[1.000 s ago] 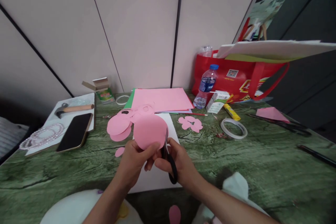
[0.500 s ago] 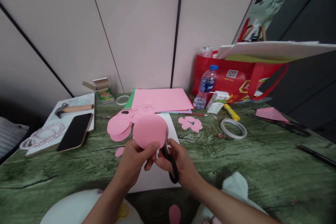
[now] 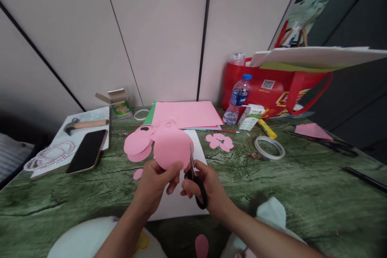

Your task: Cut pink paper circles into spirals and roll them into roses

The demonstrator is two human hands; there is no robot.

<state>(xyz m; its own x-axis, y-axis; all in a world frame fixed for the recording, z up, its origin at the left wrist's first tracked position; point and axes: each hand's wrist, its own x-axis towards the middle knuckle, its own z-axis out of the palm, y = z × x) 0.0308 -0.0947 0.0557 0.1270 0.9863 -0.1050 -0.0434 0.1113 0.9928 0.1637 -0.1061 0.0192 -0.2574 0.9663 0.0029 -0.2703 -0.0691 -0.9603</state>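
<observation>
While the left hand pinches the lower edge of a round pink paper disc between thumb and fingertips, the right hand works a pair of black-handled scissors up along the disc's right side, so the step in hand looks like trimming the circle's outline. The disc is held up just above a white sheet of paper that lies at the near edge of the green marbled tabletop. The right fingers are closed through the handle loops, firmly clamped on the scissors; the blades stand nearly together, only a thin sliver showing against the paper. To my eye, the next move calls for turning the disc a little in the left hand so the blades can follow the curve. More pink cut-out circles lie just beyond the hands, a stack of pink card sheets toward the far edge, a black phone to the left, and a tape ring to the right.
</observation>
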